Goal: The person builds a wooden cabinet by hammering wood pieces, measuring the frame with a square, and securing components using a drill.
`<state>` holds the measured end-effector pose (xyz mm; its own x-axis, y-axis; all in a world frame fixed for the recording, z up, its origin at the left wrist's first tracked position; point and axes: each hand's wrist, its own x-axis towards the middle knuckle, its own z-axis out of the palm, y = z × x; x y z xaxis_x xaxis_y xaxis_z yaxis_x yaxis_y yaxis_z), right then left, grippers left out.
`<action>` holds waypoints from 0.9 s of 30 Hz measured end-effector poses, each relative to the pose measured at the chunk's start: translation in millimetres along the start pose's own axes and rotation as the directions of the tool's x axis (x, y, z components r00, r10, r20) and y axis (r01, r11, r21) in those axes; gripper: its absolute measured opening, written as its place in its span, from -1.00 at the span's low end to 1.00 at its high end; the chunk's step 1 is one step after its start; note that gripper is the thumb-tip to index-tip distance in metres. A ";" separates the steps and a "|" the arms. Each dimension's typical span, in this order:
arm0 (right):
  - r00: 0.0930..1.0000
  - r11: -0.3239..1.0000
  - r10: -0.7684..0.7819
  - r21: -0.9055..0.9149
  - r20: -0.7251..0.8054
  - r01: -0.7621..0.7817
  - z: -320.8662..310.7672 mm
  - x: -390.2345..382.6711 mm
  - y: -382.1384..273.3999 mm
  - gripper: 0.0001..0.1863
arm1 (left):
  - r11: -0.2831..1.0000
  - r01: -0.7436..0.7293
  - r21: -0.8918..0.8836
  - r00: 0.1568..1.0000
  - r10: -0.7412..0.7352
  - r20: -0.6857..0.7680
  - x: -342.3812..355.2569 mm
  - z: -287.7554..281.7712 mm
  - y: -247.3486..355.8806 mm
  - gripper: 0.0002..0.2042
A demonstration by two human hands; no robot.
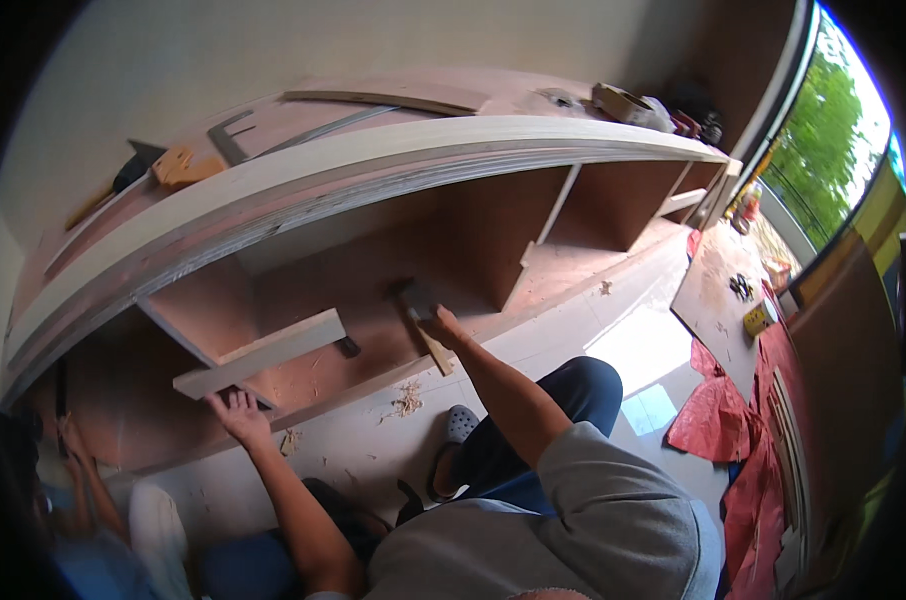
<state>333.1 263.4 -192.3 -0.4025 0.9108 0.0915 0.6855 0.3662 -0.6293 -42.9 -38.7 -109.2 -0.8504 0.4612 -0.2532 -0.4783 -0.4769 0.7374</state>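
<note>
"Two hands are seen at the cabinet (443,138). What is held?"

"A tool (432,347) is held in the wide bay (308,290) by the right hand (445,325), its fingers closed near the grey head; the wooden handle is pointed down toward the floor (548,345). A board (263,355) is touched at its lower left end by the left hand (241,415); whether it is gripped cannot be told."

"And how is the board placed?"

"It is slanted across the divider (178,330) at the front, its right end raised over the wide bay."

"What is contained in the bays?"

"In the wide one, a dark piece (348,347) is seen just beside the board's right end. By the left bay (138,375), a co-worker's hand (73,440) is held near a dark bar (61,390)."

"Are other containers shown?"

"A yellow cup (760,318) is set on a panel (713,290) at the right; its contents cannot be made out."

"Can its label be read?"

"The dark marks on it are too small to be deciphered."
</note>
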 end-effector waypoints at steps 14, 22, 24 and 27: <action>0.978 0.846 0.178 0.491 0.105 -0.207 -242.9 -66.3 -108.4 -0.52 | 0.838 -0.337 0.430 0.878 0.113 0.466 127.9 -17.7 32.6 -0.61; 0.939 0.940 0.227 0.194 0.259 -0.280 -225.1 -72.0 -50.4 -0.71 | 0.948 0.129 0.291 0.904 0.008 -0.428 -63.7 80.4 -36.7 -0.32; 0.971 0.981 0.066 0.163 0.232 -0.106 -201.9 -43.1 -67.4 -0.70 | 0.979 0.113 0.169 0.868 -0.014 -0.497 -51.6 30.8 -79.8 -0.21; 0.949 0.948 -0.291 0.168 0.121 0.269 -176.8 -21.5 -131.2 -0.71 | 0.981 0.177 -0.079 0.832 -0.192 -0.520 -38.7 -27.8 -125.7 -0.04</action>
<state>359.1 229.4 24.7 -0.6550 0.7348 0.1764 0.4396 0.5604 -0.7019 44.0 -17.3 -209.4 -0.7302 0.0865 -0.6778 -0.6370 -0.4451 0.6294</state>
